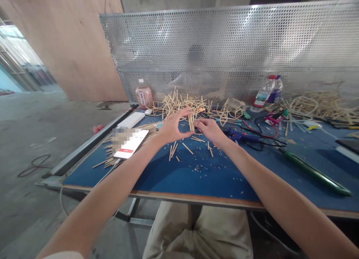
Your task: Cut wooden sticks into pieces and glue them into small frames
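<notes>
Thumb and fingers of my left hand close around the two ends of a small upright piece made of wooden sticks, above the blue tabletop. At its right side is my right hand, with thumb and index finger pinched together against or just beside the piece; what lies between those fingertips is too small to make out. Below both hands, loose short sticks and pale wood crumbs lie on the blue table. Behind them rises a tangled heap of wooden sticks.
A phone rests on sticks at left, near a white box and a pink drink bottle. Rightward are a blue glue gun with cables, a green long-handled tool and a red-capped bottle. A perforated metal panel stands behind.
</notes>
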Tool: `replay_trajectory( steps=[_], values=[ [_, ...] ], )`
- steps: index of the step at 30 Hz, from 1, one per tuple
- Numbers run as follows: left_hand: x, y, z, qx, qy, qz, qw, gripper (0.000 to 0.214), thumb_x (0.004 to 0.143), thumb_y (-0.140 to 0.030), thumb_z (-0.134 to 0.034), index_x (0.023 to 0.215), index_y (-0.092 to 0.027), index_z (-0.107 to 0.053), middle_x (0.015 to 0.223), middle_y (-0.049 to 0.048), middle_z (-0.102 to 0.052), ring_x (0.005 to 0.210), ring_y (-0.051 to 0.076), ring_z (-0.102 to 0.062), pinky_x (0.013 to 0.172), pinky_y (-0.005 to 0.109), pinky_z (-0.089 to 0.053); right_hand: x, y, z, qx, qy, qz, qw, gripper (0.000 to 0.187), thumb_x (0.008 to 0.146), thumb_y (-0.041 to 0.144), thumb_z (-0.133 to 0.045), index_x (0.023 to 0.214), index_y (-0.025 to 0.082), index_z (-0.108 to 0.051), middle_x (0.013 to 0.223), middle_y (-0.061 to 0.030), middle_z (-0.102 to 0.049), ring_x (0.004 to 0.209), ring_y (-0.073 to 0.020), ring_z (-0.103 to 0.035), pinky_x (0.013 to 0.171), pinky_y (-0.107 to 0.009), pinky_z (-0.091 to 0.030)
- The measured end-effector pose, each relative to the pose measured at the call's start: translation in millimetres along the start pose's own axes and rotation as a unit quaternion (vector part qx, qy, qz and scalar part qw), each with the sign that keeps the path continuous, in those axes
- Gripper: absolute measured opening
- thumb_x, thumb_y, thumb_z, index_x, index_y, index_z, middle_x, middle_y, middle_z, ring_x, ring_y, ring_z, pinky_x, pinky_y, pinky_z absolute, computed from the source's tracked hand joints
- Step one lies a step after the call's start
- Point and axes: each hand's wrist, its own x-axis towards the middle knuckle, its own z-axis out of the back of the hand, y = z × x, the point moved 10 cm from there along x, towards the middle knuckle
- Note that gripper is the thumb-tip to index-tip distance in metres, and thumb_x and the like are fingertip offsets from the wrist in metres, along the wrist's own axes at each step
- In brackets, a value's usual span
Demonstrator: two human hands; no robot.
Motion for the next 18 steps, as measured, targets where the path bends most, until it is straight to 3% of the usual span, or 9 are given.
replay_trajectory(
  steps=[11,18],
  values=[
    [-2.4,5.5,-3.9,-0.030,0.021,0.022,0.999,0.085,0.078,-0.044,-0.073,0.148,-0.033,-0.027,0.139,0.0060,-0.060,0.133,0.031,-0.052,0.107,0.055,-0.044,-1.7,3.3,-1.6,0.003,0.022,0.004,1.000,0.023,0.081,0.037,-0.059,0.065,0.020,-0.057,0.059,0.0046,-0.045,0.058,-0.0117,-0.036,0.061,-0.030,-0.030],
    [-1.8,2.6,-3.6,-0.069,0.024,0.010,0.997,0.081,0.078,-0.041,-0.073,0.146,-0.032,-0.032,0.145,0.0071,-0.054,0.127,0.029,-0.058,0.107,0.051,-0.048,-0.9,0.3,-1.7,0.023,0.026,0.006,0.999,0.025,0.081,0.043,-0.063,0.072,0.020,-0.063,0.061,0.0051,-0.045,0.057,-0.0117,-0.034,0.059,-0.030,-0.028]
  ],
)
